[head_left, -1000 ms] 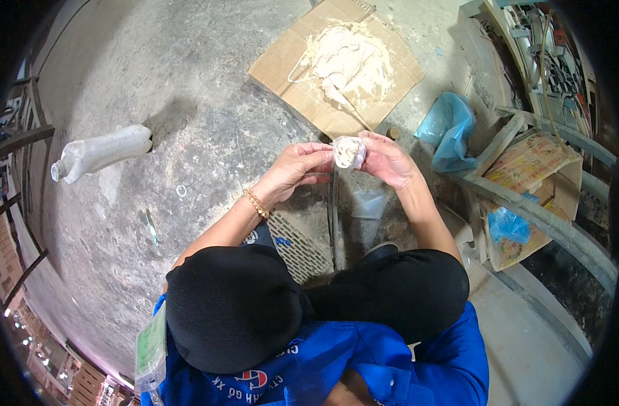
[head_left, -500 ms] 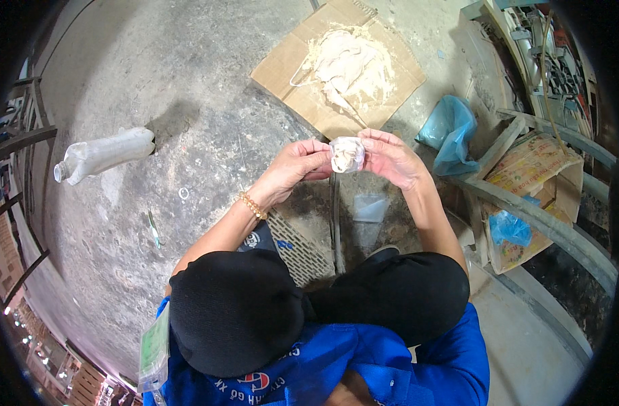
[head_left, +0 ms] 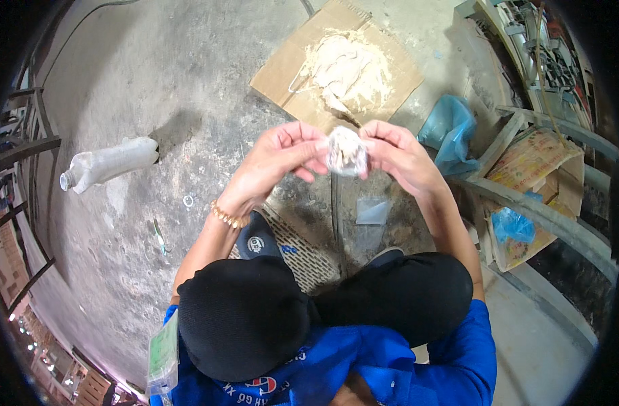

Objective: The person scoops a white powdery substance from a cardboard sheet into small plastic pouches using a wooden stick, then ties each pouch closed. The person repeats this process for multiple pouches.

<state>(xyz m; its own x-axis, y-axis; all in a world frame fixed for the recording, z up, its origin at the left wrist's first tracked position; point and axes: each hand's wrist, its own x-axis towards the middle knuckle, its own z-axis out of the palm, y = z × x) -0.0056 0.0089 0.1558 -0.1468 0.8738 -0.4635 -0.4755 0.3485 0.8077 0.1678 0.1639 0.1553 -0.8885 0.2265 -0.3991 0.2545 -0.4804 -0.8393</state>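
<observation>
Between my hands is a small clear plastic bag (head_left: 346, 150) with a lump of cream-coloured paste inside. My left hand (head_left: 279, 159) pinches its left edge between thumb and forefinger, the other fingers loosely curled. On the opposite side my right hand (head_left: 402, 155) grips the bag with thumb and fingertips. Just beyond them, a cardboard sheet (head_left: 275, 76) lies on the floor, bearing a spread heap of cream paste (head_left: 350, 64). A narrow paste-smeared tool (head_left: 336, 103) rests at the heap's near side, partly hidden by the bag and hands.
A whitish plastic bottle (head_left: 113, 162) lies on the floor at left. To the right are a blue plastic bag (head_left: 450, 132), a curved grey frame (head_left: 539, 210) and a cardboard box (head_left: 526, 250). A flat clear plastic piece (head_left: 372, 210) lies between my knees and hands.
The bag has turned slightly and looks rounder and more crumpled. My left hand's wrist has swung left and its fingers have shifted on the bag. My right hand stays on its side.
</observation>
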